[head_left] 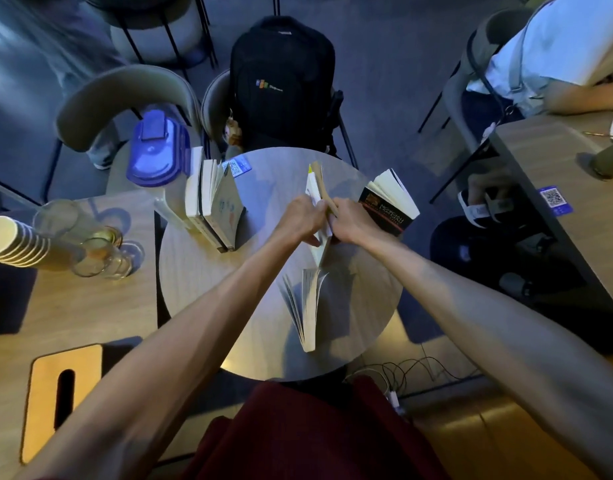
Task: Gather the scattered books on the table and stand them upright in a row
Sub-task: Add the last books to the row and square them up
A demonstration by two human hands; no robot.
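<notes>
On the round table (pixel 208 306), both hands clasp a thin pale book (pixel 315 188) held on edge at the middle. My left hand (pixel 303 218) grips its left side and my right hand (pixel 350 221) its right side. A white book (pixel 310 306) stands upright with its pages fanned, just in front of the hands. A black-covered book (pixel 390 202) stands half open at the right edge. At the left, three books (pixel 213 206) stand together in a row, the rightmost with a pale illustrated cover.
A blue lidded container (pixel 158 148) sits on a chair at the back left. Stacked paper cups (pixel 11 242) and glasses (pixel 97 252) stand on the left table. A black backpack (pixel 281 84) rests on the far chair. Another person (pixel 547 60) sits at the right table.
</notes>
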